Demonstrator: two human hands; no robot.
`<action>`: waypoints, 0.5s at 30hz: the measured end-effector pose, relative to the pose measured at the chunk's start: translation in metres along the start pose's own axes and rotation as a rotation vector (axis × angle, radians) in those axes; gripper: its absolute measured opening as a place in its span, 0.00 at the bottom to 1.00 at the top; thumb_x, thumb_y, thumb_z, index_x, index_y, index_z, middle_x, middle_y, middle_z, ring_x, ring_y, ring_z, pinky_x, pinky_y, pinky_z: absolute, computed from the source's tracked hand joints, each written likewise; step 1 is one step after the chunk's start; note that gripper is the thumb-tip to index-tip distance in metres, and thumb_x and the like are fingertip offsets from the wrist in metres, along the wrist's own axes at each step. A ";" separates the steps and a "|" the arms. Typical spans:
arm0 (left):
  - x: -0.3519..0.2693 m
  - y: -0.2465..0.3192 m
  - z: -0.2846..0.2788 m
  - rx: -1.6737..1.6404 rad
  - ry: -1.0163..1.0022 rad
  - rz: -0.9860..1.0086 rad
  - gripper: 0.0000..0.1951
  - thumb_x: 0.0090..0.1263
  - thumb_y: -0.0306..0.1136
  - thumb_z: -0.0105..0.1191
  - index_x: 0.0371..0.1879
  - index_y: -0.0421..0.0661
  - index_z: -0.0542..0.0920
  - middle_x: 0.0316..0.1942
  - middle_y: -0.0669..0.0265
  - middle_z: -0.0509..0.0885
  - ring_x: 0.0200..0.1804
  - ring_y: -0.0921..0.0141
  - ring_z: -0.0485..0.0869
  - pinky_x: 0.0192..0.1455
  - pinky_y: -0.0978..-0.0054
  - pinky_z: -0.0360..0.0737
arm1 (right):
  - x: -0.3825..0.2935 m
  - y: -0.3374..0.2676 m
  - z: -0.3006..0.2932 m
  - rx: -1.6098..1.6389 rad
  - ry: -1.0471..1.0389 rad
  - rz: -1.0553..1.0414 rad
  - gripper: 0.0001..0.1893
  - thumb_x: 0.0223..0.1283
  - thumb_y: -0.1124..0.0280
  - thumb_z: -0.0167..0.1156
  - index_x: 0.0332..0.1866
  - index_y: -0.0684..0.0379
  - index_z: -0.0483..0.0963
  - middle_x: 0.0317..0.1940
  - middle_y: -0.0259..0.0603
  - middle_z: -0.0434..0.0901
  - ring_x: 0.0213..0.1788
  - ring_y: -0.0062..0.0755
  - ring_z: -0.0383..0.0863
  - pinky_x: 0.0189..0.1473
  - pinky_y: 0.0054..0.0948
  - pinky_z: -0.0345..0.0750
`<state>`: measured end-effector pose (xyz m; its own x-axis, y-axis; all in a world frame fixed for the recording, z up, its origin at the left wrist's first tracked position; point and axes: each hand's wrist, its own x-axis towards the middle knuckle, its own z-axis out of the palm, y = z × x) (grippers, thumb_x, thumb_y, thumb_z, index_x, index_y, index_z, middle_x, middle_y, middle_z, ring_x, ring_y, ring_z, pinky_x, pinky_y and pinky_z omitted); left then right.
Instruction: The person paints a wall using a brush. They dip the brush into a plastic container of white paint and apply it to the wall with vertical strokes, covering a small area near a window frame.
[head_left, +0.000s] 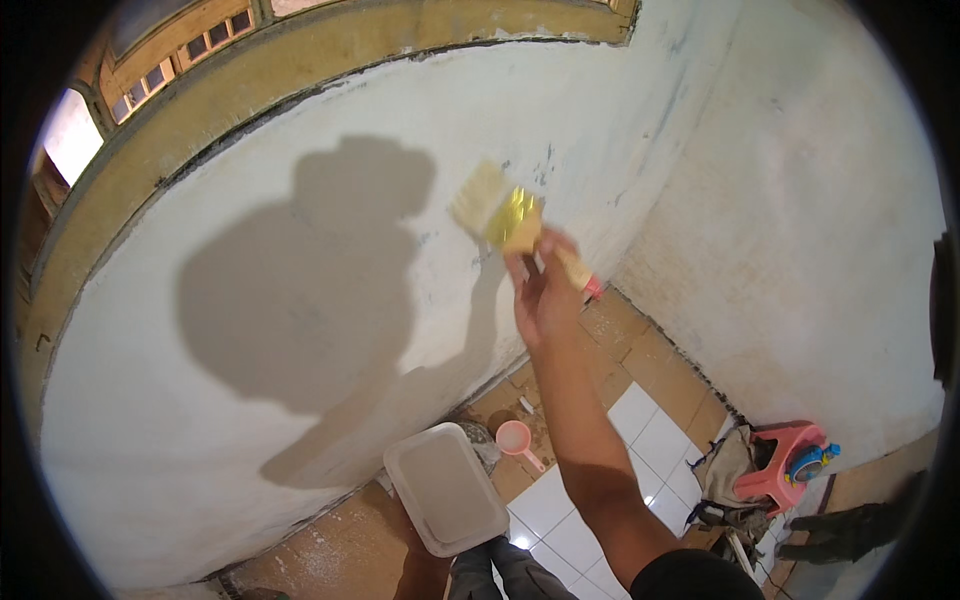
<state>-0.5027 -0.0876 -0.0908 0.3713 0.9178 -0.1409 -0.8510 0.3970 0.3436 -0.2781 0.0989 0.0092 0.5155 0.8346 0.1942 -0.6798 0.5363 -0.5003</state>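
Observation:
My right hand (546, 289) grips a wide flat paintbrush (514, 221) by its wooden handle, which ends in a red tip. The brush's pale bristles are at the whitish wall (375, 97) below the window frame, slightly blurred; whether they touch it I cannot tell. Low in the picture, my left hand (409, 521) supports a white plastic tray (496, 517) from its left side and beneath, with the fingers mostly hidden. Greyish-white, smooth content fills the tray's bottom. Bluish-grey patches mark the wall around the brush, and a large shadow of head and arm falls to its left.
On the tiled floor (547, 506) are a pink dipper (514, 437) and a partly hidden plastic bag (484, 446). A pink stool (776, 480) at right carries a blue round object (810, 465) and cloth (724, 469). The yellowish window frame (375, 41) borders the wall above.

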 end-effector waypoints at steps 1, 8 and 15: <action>0.000 0.000 -0.001 0.008 0.013 -0.014 0.38 0.71 0.66 0.34 0.72 0.50 0.60 0.68 0.58 0.68 0.66 0.55 0.71 0.67 0.47 0.70 | -0.006 0.021 -0.040 0.022 0.102 0.072 0.11 0.66 0.74 0.57 0.52 0.56 0.70 0.52 0.37 0.75 0.57 0.30 0.74 0.59 0.37 0.76; -0.002 0.004 -0.008 0.026 0.066 -0.019 0.38 0.71 0.65 0.34 0.71 0.50 0.60 0.67 0.58 0.69 0.66 0.55 0.72 0.66 0.47 0.71 | -0.050 0.067 -0.159 -0.310 0.358 0.225 0.10 0.66 0.72 0.58 0.50 0.59 0.72 0.46 0.39 0.77 0.46 0.29 0.79 0.50 0.35 0.80; -0.003 0.006 0.002 0.006 0.051 -0.019 0.37 0.72 0.65 0.34 0.71 0.50 0.61 0.66 0.59 0.70 0.65 0.55 0.72 0.66 0.48 0.72 | 0.004 -0.046 0.055 -0.383 0.048 -0.029 0.09 0.65 0.72 0.59 0.48 0.61 0.73 0.44 0.36 0.77 0.49 0.28 0.78 0.52 0.34 0.80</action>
<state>-0.5078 -0.0882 -0.0868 0.3681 0.9091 -0.1949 -0.8414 0.4149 0.3464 -0.2730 0.0847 0.0791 0.5616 0.8080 0.1782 -0.4247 0.4663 -0.7760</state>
